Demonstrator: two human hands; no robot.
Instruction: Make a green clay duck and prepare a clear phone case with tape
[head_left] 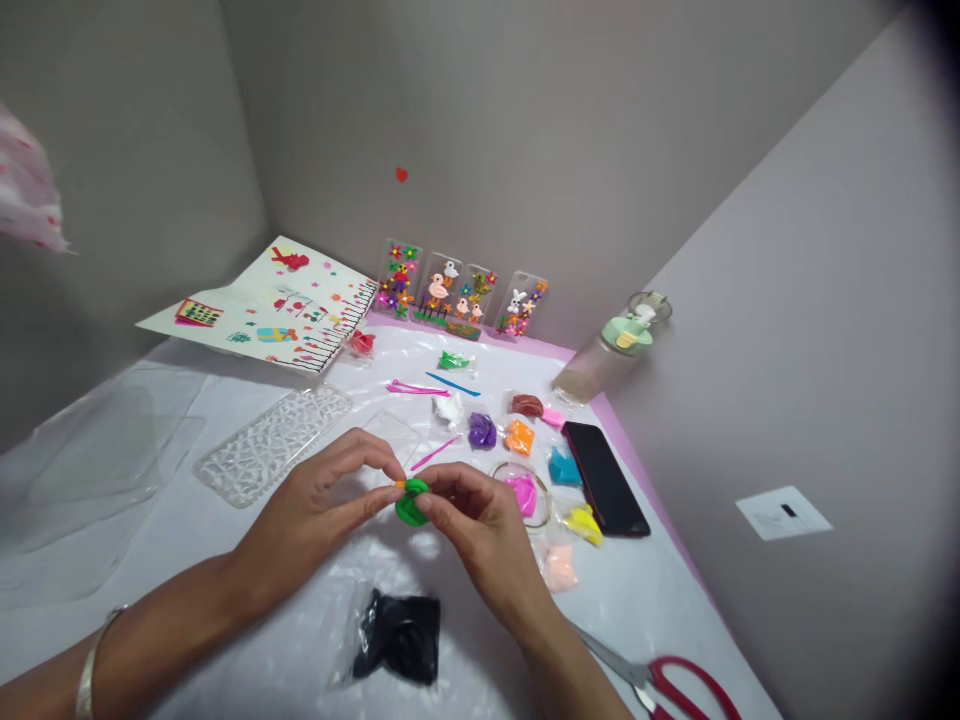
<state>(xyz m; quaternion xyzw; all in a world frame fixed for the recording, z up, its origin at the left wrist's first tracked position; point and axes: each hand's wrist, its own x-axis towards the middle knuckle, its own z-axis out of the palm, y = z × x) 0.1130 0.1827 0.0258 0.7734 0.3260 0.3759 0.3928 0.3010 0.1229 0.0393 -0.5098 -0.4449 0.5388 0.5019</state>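
The left hand (319, 495), a bangle (88, 670) on its wrist, pinches a small orange clay bit (400, 484) between thumb and forefinger. Just right of those fingertips, in mid-picture, is a rounded green clay piece (409, 512), held up over the table (255, 630); the orange bit lies at its upper left edge. The right hand (480, 520) grasps the green piece from the right, its thumb lapping over the face, so this hand has the fuller hold. The piece seems round, with no plain long axis; it is small and partly covered, so whether it is a disc or a coil is hard to tell. The table has a shiny white covering. From left to right it bears clear plastic sleeves (97, 480), a white sheet with coloured drawings (255, 320), a clear patterned phone case (274, 440), a packet of black clay (405, 635), a blue modelling tool (454, 384), a purple clay packet (482, 430), a dark phone (606, 480), a lidded bottle (600, 360) and red-handled scissors (637, 672). In the room, a pink cloth (26, 180) hangs at far left, a red heart (402, 175) marks the grey wall (525, 110), and a pale plate (784, 513) shows at right.
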